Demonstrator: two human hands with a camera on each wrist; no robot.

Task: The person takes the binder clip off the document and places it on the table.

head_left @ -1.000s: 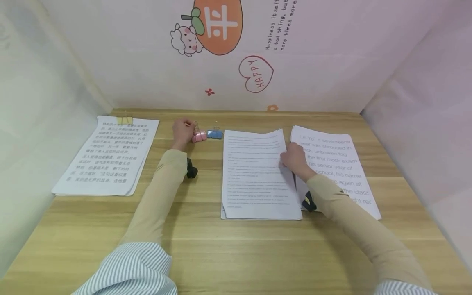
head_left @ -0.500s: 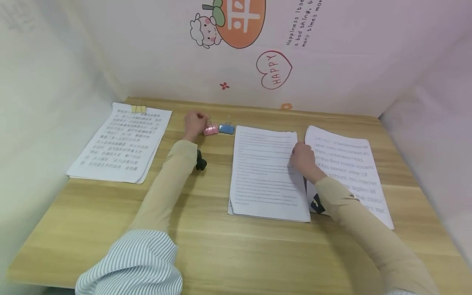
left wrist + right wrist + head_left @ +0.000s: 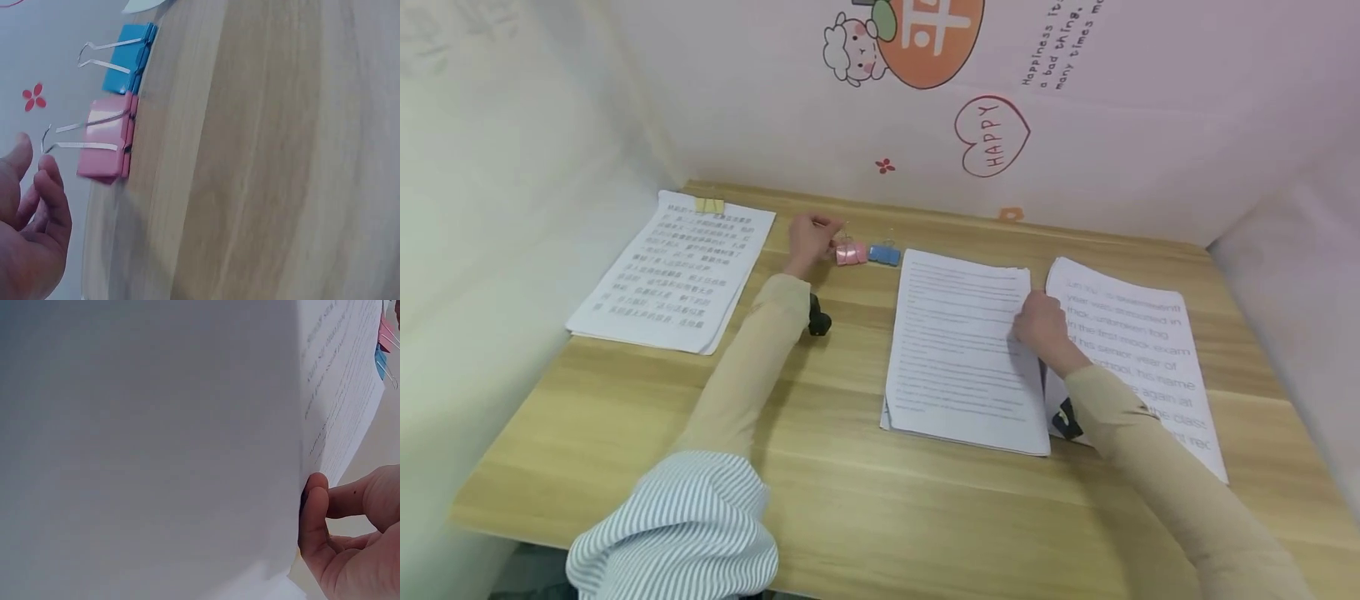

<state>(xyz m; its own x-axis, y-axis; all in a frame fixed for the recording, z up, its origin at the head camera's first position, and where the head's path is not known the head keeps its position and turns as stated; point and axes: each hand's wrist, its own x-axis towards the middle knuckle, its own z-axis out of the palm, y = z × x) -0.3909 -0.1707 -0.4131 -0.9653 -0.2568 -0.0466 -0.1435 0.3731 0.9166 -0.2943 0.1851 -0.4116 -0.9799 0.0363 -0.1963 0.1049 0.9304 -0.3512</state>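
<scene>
Desk (image 3: 850, 517): carries everything we name.
Middle stack (image 3: 962, 358): its long side runs away from us.
Right grip (image 3: 1042, 327): closed in a pinch on the stack's right edge.
Left grip (image 3: 811, 240): slightly parted, no hold we can see; thumb and fingertip flank the wire handle's (image 3: 87, 145) end.
Pink clip (image 3: 851, 255): near the desk's back edge, just right of the left grip, the nearer one; long axis towards the blue clip (image 3: 884, 255).
</scene>
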